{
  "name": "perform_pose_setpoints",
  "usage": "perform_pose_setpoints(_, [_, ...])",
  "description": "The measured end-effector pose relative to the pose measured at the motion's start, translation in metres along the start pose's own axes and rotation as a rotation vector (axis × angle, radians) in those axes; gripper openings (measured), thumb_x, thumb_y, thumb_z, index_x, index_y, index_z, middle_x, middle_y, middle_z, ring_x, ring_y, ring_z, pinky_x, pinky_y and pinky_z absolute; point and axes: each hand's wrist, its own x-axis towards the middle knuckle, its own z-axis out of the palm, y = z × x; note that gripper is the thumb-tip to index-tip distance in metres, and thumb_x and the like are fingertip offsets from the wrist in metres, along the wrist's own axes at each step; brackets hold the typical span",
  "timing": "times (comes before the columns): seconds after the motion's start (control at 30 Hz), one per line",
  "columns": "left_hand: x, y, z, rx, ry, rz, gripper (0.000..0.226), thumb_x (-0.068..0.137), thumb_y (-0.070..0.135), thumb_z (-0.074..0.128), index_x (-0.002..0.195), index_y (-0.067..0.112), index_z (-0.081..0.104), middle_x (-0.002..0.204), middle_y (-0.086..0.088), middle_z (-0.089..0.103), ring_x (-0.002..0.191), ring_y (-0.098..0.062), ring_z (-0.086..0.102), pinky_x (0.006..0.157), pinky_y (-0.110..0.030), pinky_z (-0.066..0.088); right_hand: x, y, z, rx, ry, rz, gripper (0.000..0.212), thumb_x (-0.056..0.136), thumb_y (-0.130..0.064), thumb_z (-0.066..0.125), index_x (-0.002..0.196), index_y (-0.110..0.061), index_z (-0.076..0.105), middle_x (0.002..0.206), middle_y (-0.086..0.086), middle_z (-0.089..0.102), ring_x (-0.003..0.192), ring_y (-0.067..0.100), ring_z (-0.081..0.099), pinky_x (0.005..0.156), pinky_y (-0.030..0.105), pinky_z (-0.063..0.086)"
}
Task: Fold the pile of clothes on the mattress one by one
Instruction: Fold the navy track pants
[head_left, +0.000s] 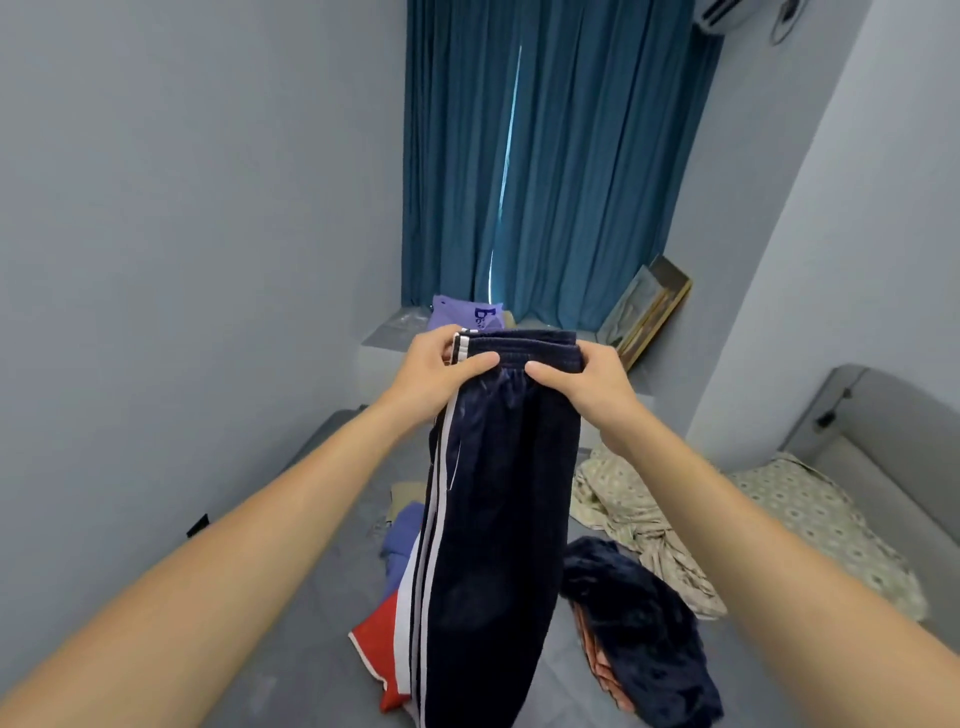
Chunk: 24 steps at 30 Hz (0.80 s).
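Both the left hand (441, 364) and the right hand (587, 374) pinch the waistband of the navy trousers (493, 519), held up level; the legs hang straight down over the mattress (322, 597); laying them flat comes next, probably.

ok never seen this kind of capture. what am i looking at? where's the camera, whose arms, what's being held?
No robot here: a person wears one wide-angle camera on the head, looking forward and down, so both bare arms reach into view. The left hand and right hand each grip the waistband of navy track pants with white side stripes, held up so they hang. Below, on the grey mattress, lie unfolded clothes: a red and white garment, a dark fuzzy one, a patterned cloth. A purple folded garment sits on the ledge by the blue curtain.
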Motion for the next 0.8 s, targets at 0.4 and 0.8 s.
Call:
perform_pose_setpoints(0.4, [-0.063, 0.036, 0.009, -0.105, -0.015, -0.027, 0.032, 0.088, 0.003, 0.079, 0.118, 0.005, 0.07, 0.106, -0.007, 0.079, 0.099, -0.02, 0.075, 0.086, -0.028, 0.058, -0.04, -0.007, -0.008, 0.019, -0.105, -0.052, 0.03, 0.091, -0.015, 0.08, 0.12, -0.015, 0.075, 0.112, 0.0, 0.079, 0.107, 0.018, 0.075, 0.101, 0.046, 0.057])
perform_pose_setpoints(0.8, [-0.162, 0.089, 0.003, -0.157, 0.033, -0.019, 0.032, 0.093, 0.012, 0.077, 0.124, 0.007, 0.07, 0.113, -0.007, 0.078, 0.107, -0.024, 0.074, 0.092, -0.035, 0.06, -0.144, -0.053, 0.003, 0.042, -0.061, -0.156, 0.018, 0.091, -0.009, 0.078, 0.108, -0.015, 0.078, 0.101, 0.002, 0.08, 0.095, 0.014, 0.076, 0.082, 0.026, 0.059])
